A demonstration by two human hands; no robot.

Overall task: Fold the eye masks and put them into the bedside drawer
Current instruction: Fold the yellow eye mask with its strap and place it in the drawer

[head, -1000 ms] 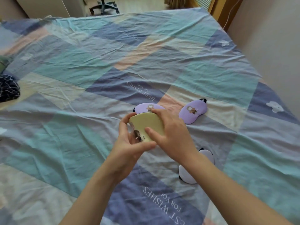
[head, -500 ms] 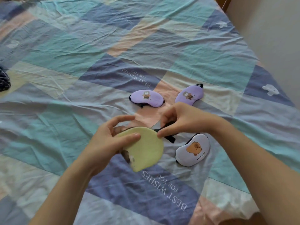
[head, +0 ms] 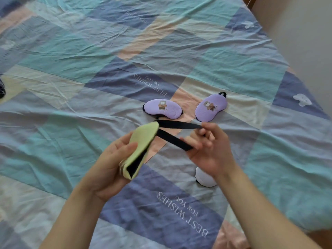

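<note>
Light: soft, even daylight; I cannot tell its source.
Shadows: faint, under my hands.
Glare: slight sheen on the bedsheet [head: 71,56].
Blur: motion smear at my left hand [head: 109,164].
Distortion: wide-angle bowing at edges.

A home bedroom: a bed [head: 233,56] fills nearly the whole view, covered in a creased patchwork sheet [head: 75,133] of teal, blue, peach and cream blocks printed "BEST WISHES FOR YOU". A plain pale wall [head: 309,38] runs close along the bed's edge at two o'clock.
</note>
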